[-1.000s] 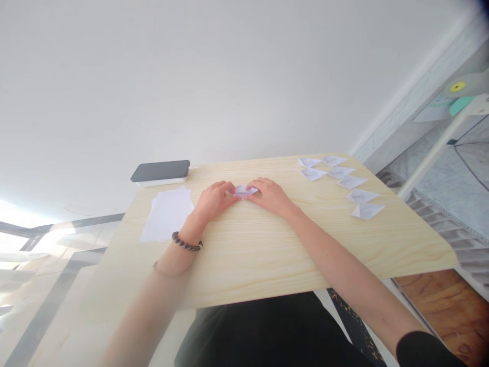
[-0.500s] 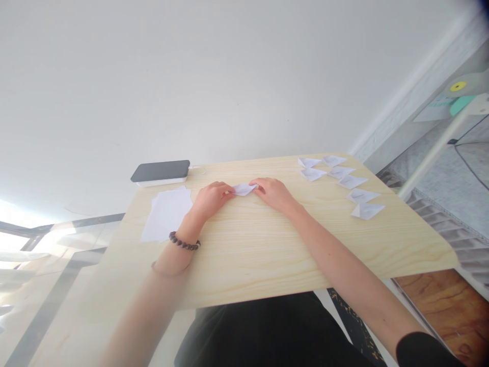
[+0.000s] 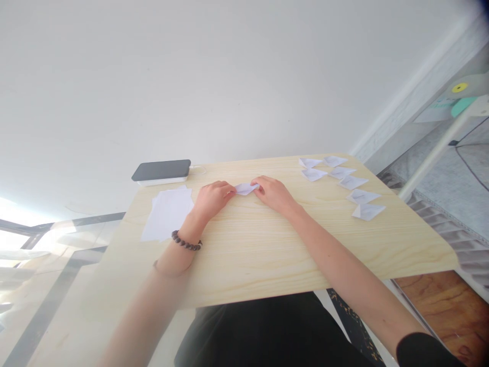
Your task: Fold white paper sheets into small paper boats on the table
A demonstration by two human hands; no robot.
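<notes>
A small folded white paper piece (image 3: 245, 188) lies on the light wooden table (image 3: 267, 255), near its far middle. My left hand (image 3: 212, 199), with a dark bead bracelet on the wrist, pinches the paper's left end with curled fingers. At the paper's right end my right hand (image 3: 273, 194) holds it in a closed pinch. Both hands rest low on the table top.
A stack of flat white sheets (image 3: 167, 212) lies left of my left hand. Behind it a dark phone (image 3: 162, 170) sits on a white block with a cable. Several folded paper pieces (image 3: 346, 184) are spread at the table's far right. A white wall stands behind.
The paper piece has been turned and drawn out a little between my fingers. Both hands stay at the same spot, with only small finger shifts.
</notes>
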